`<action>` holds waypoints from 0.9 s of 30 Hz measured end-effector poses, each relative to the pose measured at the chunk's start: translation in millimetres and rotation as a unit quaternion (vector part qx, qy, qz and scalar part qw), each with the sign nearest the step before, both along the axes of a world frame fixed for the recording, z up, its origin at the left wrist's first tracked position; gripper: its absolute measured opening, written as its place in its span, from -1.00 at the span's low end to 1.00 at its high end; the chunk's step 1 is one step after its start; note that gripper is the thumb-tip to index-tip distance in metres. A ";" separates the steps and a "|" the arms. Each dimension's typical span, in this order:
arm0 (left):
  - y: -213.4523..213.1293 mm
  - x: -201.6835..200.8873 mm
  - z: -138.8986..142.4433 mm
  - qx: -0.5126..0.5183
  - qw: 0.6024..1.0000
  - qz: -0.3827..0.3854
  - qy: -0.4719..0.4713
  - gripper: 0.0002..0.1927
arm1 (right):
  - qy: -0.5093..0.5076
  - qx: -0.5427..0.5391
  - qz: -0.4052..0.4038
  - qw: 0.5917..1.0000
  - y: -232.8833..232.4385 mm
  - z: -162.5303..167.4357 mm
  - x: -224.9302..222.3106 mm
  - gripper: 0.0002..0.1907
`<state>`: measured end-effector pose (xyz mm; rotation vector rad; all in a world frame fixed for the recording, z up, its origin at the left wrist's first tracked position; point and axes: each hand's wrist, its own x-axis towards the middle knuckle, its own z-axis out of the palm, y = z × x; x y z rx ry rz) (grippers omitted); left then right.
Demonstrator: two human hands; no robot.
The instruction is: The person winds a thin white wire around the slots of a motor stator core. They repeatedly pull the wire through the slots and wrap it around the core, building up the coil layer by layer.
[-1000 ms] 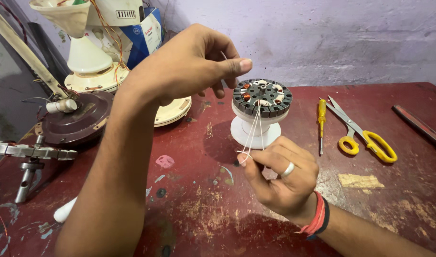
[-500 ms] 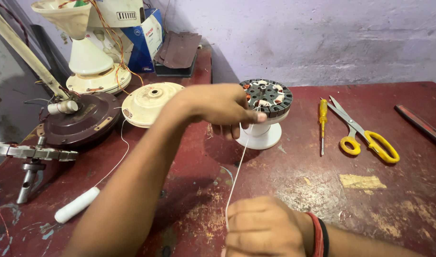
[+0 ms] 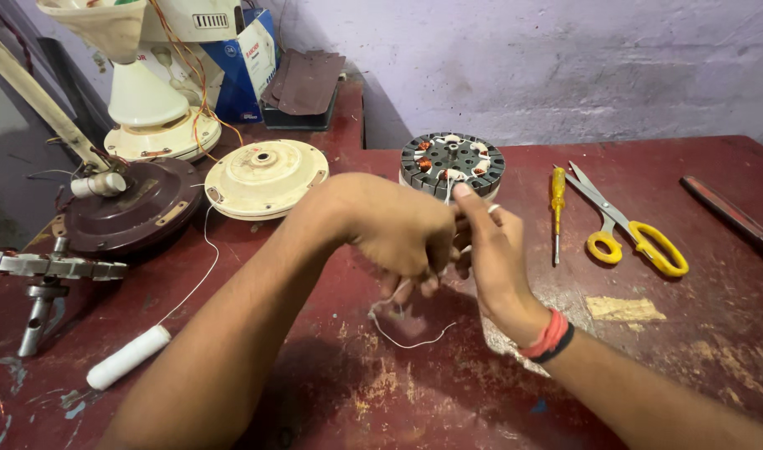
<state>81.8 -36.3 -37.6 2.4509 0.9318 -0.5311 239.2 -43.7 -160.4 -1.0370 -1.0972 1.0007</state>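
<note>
Head view: thin white thread (image 3: 406, 340) dangles looped.

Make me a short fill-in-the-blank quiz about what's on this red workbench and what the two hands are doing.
1. Both hands, the left hand and right hand, pinch a thin white ____ in front of the round motor stator.
2. The scissors have ____ handles.
3. Between the stator and the scissors lies a yellow-handled ____.
4. The right wrist wears a red and ____ band.

Missing words: thread; yellow; screwdriver; black
</note>
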 end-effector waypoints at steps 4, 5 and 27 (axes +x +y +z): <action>-16.2 2.5 7.8 -0.003 0.999 -0.040 -0.027 -0.77 | 0.064 -0.003 0.101 0.993 8.6 -12.3 1.5 -0.68; -15.2 -0.1 9.0 0.021 0.999 -0.036 -0.032 -0.76 | 0.061 0.025 0.103 0.993 9.7 -14.5 1.3 -0.72; 106.6 -6.5 -52.4 0.192 0.899 0.053 -0.390 -0.57 | -0.086 0.040 0.063 0.994 7.2 -18.7 1.9 -0.71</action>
